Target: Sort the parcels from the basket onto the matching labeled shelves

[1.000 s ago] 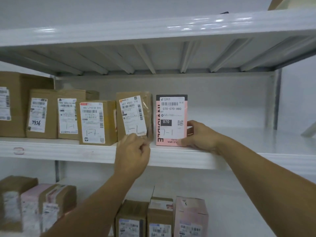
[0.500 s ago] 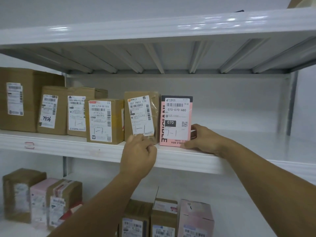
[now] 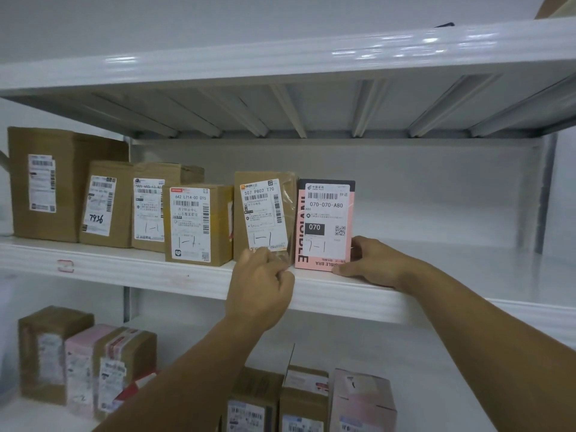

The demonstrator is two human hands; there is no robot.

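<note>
Pink parcel (image 3: 324, 224) almost shelved: right hand (image 3: 374, 264) grip clasps it, left hand (image 3: 260, 285) grip pinches the brown parcel (image 3: 246, 238) (what remains is out of view).

White metal shelving (image 3: 280, 62) against a plain white wall (image 3: 218, 20).

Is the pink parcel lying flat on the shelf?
No, the pink parcel stands upright on the shelf, with the right hand holding its side.

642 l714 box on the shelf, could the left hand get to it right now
Probably yes: the 642 L714 box stands at the front edge of the shelf, nothing before it, right beside the 507 parcel whose bottom the left hand pinches. It must let go first.
</note>
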